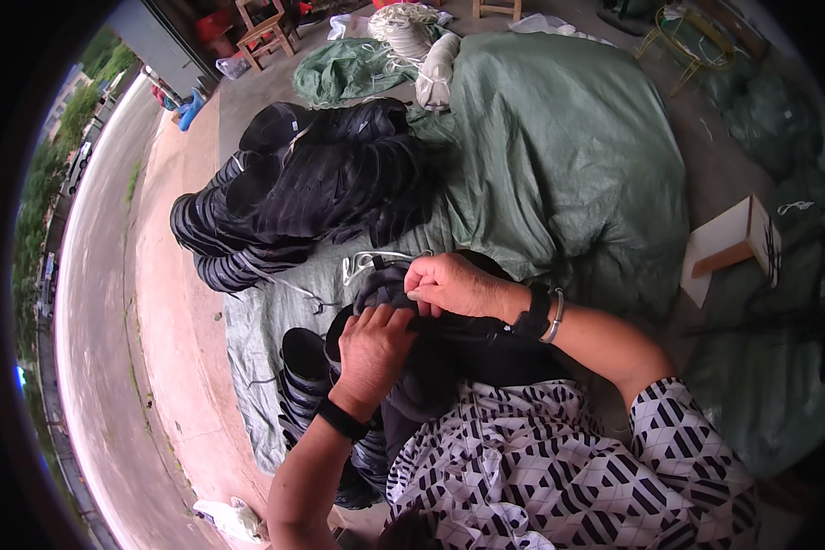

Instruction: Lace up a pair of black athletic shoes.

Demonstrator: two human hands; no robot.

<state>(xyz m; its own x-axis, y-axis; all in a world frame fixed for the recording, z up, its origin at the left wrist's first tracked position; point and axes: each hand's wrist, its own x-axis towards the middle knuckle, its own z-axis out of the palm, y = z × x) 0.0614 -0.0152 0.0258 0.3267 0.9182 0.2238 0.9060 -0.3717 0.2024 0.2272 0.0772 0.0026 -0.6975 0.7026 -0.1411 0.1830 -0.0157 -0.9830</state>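
Observation:
A dark fabric piece [383, 290], soft and rounded like a cap, lies in front of my body. My left hand [372, 356] curls its fingers over the near edge of it. Just to the right and farther off, my right hand [458, 288] is closed in a pinch above the same fabric; what its fingertips hold is too small to make out. White cord [368, 260] lies just beyond the fabric. By my left forearm stands a stack of nested black pieces [304, 356], partly hidden by the arm.
A large heap of nested black pieces [330, 179] lies ahead on a green woven sheet [252, 353]. A bulky green sack [559, 137] stands to the right. Farther back are white rope bundles [405, 32] and a wooden chair [266, 37]. A wooden board piece [729, 243] is at right.

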